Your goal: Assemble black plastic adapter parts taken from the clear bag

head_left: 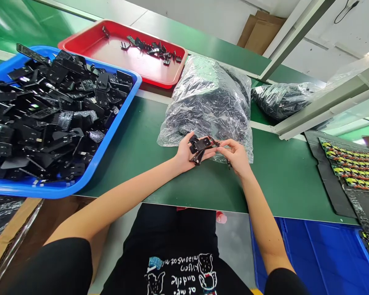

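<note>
My left hand (184, 155) is turned palm up over the green bench, with several small black plastic parts (201, 144) resting in it under partly curled fingers. Thumb and fingertips of my right hand (235, 155) pinch a small black plastic part (215, 142) beside the left fingers. Another dark piece (229, 164) shows below the right fingers; whether they grip it is unclear. Just behind both hands lies a clear plastic bag (207, 96) filled with black parts, its near edge reaching under them.
A blue tray (110, 137) heaped with black parts stands at left. Behind it, a red tray (110, 53) holds a few. To the right are a second bag (284, 98), a slanting metal post (295, 45) and circuit boards (353, 164) on a black mat.
</note>
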{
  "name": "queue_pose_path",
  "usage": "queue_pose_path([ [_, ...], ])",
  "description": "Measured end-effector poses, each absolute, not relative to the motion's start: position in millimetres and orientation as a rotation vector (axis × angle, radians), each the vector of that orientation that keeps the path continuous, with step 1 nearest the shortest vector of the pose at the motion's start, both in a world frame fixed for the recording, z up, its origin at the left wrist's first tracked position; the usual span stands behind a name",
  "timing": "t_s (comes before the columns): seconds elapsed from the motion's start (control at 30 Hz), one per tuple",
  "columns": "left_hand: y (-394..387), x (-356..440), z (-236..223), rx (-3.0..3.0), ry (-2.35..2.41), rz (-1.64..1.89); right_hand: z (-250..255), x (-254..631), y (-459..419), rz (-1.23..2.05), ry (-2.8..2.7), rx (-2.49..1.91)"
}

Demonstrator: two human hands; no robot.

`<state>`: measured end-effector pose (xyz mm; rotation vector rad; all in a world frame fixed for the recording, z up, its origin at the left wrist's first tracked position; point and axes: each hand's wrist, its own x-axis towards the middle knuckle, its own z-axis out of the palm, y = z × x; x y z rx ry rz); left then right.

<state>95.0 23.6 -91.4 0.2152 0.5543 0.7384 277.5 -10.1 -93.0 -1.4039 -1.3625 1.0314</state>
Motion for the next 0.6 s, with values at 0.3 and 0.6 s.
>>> queue_pose_path([
  [0.3, 24.3, 95.3, -91.1, 0.206, 0.543, 0.735, -97.5, 276.6, -10.1, 1.022, -1.416, -1.464],
  [0.6, 25.0, 94.4, -91.7, 0.187, 0.539, 0.728, -90.7, 272.9, -12.4, 1.011, -1.471, -1.453],
])
